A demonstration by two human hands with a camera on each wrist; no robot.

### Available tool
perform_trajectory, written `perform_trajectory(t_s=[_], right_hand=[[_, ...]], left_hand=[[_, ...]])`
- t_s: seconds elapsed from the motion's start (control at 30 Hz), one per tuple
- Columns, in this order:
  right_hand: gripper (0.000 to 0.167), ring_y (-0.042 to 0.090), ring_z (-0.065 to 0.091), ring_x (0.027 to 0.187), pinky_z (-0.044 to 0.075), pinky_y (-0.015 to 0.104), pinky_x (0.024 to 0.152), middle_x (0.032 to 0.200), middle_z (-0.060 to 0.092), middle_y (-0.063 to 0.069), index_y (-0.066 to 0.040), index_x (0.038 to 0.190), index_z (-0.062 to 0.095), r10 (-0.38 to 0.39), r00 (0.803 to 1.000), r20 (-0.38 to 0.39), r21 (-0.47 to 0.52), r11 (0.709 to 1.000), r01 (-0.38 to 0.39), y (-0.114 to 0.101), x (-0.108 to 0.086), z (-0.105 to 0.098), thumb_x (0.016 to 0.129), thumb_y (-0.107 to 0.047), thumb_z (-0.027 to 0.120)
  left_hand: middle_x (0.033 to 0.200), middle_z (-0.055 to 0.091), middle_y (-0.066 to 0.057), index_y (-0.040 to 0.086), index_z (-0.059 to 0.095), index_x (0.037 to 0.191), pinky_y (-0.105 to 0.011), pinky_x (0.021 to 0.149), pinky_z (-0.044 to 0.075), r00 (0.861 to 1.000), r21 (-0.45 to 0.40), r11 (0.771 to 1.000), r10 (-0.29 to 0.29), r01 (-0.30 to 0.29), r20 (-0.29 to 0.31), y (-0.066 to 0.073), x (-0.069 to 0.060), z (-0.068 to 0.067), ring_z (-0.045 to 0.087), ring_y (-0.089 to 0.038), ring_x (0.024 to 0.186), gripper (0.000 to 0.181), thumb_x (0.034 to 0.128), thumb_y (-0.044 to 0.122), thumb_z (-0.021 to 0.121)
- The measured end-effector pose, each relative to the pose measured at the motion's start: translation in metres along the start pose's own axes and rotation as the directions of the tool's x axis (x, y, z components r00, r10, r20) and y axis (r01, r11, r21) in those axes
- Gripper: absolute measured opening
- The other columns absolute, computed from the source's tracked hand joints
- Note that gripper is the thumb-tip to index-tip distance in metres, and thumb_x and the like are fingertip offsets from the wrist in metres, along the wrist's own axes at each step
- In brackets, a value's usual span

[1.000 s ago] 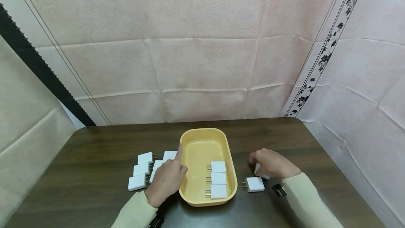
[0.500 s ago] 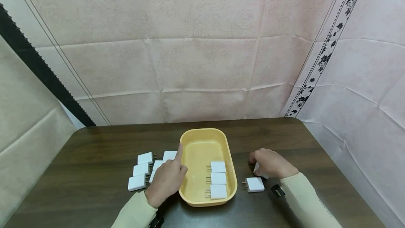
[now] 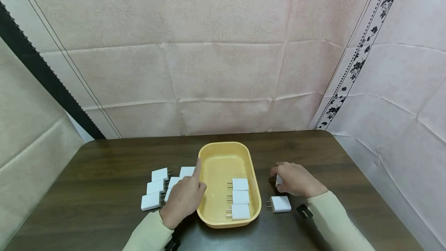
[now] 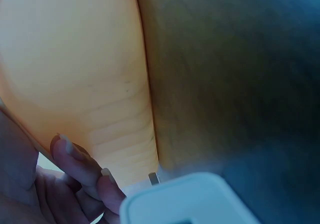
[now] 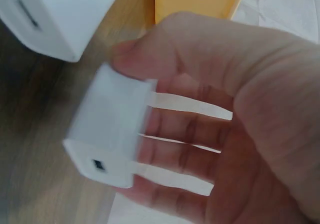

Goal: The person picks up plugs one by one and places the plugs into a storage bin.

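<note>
In the head view my left hand (image 3: pixel 185 200) lies at the left side of the yellow tray (image 3: pixel 225 223), its index finger straight along the rim. The left wrist view shows its other fingers (image 4: pixel 75 166) loosely bent beside the tray wall (image 4: pixel 115 74). Right of the tray, my right hand (image 3: pixel 299 179) pinches a white plug adapter (image 3: pixel 279 180), mostly covered in the head view. Between thumb and fingers, that adapter (image 5: pixel 110 119) shows a port in the right wrist view. Three white adapters (image 3: pixel 240 196) stand in a column inside the tray, prongs pointing left.
Another white adapter (image 3: pixel 280 203) lies on the wooden table (image 3: pixel 104 181), nearer than the right hand. Several white adapters (image 3: pixel 155 186) are grouped left of the tray, some partly behind the left hand. Pale patterned cloth (image 3: pixel 223 73) hangs behind the table.
My right hand has shifted slightly left and away from the body, with the adapter it pinches turned and moved clear of the one beside it. The left hand has stayed in place.
</note>
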State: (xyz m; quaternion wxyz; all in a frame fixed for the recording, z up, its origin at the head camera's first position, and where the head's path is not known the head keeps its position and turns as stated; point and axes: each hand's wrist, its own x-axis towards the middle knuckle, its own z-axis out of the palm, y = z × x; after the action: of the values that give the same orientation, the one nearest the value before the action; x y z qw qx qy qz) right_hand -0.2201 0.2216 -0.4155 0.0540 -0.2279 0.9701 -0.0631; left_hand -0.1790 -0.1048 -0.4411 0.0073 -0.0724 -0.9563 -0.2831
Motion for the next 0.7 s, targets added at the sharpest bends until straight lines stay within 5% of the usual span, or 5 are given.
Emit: perform_trajectory(t_s=[0.4, 0.7], right_hand=[[0.027, 0.027, 0.067, 0.1, 0.057, 0.047, 0.081, 0.115, 0.069, 0.014, -0.012, 0.105, 0.077, -0.16, 0.972, -0.174, -0.069, 0.986, 0.15, -0.008, -0.002, -0.008, 0.079, -0.012, 0.077], [0.026, 0.013, 0.055, 0.081, 0.051, 0.036, 0.073, 0.097, 0.063, 0.001, -0.013, 0.109, 0.079, -0.195, 0.958, -0.211, -0.087, 0.98, 0.18, -0.017, 0.002, -0.014, 0.083, -0.018, 0.08]], left_hand=[[0.055, 0.048, 0.002, 0.009, 0.017, 0.163, -0.028, 0.042, 0.036, 1.0, 0.007, 1.0, 0.006, -0.006, -0.008, 0.0, 0.0, 0.001, 0.044, -0.012, 0.041, 0.073, 0.0994, 0.014, 0.052], [0.054, 0.048, 0.002, 0.009, 0.018, 0.163, -0.028, 0.042, 0.035, 1.0, 0.007, 1.0, 0.011, -0.011, -0.014, 0.0, 0.0, 0.001, 0.044, -0.012, 0.042, 0.073, 0.0989, 0.013, 0.052]])
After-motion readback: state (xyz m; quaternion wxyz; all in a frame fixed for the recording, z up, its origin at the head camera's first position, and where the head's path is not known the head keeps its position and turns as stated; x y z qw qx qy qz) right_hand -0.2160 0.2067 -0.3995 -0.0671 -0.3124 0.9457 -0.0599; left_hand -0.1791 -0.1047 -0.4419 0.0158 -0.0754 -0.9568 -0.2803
